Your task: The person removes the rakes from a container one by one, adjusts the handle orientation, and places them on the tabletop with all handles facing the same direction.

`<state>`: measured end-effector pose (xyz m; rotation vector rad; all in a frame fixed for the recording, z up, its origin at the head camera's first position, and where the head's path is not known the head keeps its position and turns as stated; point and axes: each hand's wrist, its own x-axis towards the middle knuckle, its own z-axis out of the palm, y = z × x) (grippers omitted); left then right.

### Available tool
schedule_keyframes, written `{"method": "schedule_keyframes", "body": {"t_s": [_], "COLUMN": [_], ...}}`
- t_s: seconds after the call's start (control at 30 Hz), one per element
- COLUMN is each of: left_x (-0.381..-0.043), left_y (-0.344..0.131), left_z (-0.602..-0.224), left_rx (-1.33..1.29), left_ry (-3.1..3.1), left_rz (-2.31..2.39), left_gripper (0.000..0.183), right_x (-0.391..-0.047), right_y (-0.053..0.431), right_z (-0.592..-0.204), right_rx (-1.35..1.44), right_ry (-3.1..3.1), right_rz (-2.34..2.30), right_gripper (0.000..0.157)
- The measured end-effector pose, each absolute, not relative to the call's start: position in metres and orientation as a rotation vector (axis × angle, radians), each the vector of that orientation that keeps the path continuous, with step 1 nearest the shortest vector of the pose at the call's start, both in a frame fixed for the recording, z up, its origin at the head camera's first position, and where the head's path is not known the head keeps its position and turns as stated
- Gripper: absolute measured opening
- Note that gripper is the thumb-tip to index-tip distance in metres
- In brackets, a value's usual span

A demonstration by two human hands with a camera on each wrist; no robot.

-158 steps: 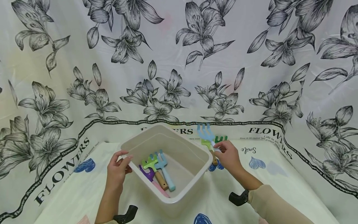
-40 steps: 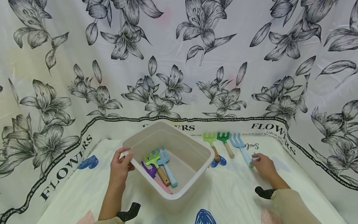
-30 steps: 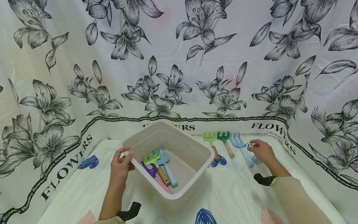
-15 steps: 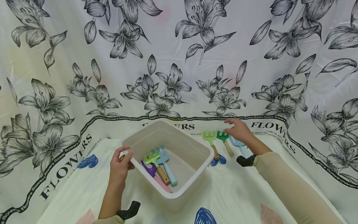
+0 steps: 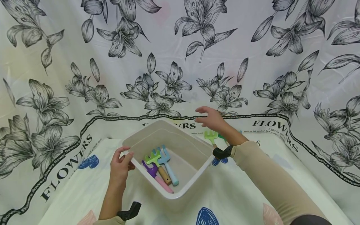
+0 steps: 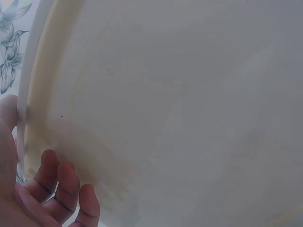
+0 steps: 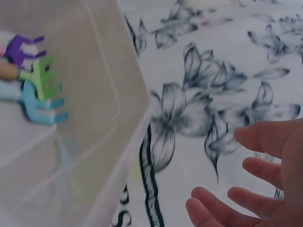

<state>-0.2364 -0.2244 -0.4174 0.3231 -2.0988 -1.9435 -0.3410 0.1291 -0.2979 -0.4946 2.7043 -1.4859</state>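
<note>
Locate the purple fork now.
In the head view, the purple fork lies inside the bin, left of the light green rake, on the side toward the left hand.

The right sleeve point(image 5: 270, 175) is softly creased beige, the left sleeve point(image 5: 111, 221) beige too; 2 black, bent, tube-like wrist pieces point(image 5: 222, 152) sit beside the cuffs.

Straight onto smooth plastic for the tub point(image 5: 187, 157), glossy along its rim point(image 5: 175, 196)! Plastic-looking again, smooth, on the blue rake point(image 5: 170, 172) inside; wood-like on the handle point(image 5: 163, 175) of the light-green rake point(image 5: 152, 159) beside it. Now creased cloth, faintly shiny, on the drape point(image 5: 166, 40); matt on the sleeve point(image 5: 265, 173).
</note>
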Motion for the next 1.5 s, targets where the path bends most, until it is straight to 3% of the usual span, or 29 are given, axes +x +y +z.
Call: {"method": "schedule_keyframes", "body": {"t_s": [0.37, 0.93, 1.23, 1.5], "left_x": [-0.237, -0.235, -0.238, -0.236], "left_y": [-0.226, -0.223, -0.218, -0.224], "left_z": [-0.417, -0.421, -0.423, -0.417], "left_rx": [0.338, 0.312, 0.326, 0.324], "left_ry": [-2.095, -2.077, -2.092, -2.064], "left_rz": [-1.946, -1.958, -1.975, -1.969], "left_gripper": [0.04, 0.039, 0.041, 0.039], "right_x": [-0.344, -0.334, -0.341, -0.336], "right_y": [0.063, -0.023, -0.03, -0.036], "right_z": [-0.288, -0.314, -0.35, -0.357], "right_rx": [-0.622, -0.798, -0.859, -0.821], "right_ry": [2.384, 2.471, 2.566, 2.393], "right_rz": [-1.521, -1.276, -1.185, -1.135], "right_gripper": [0.051, 0.05, 0.043, 0.043]}}
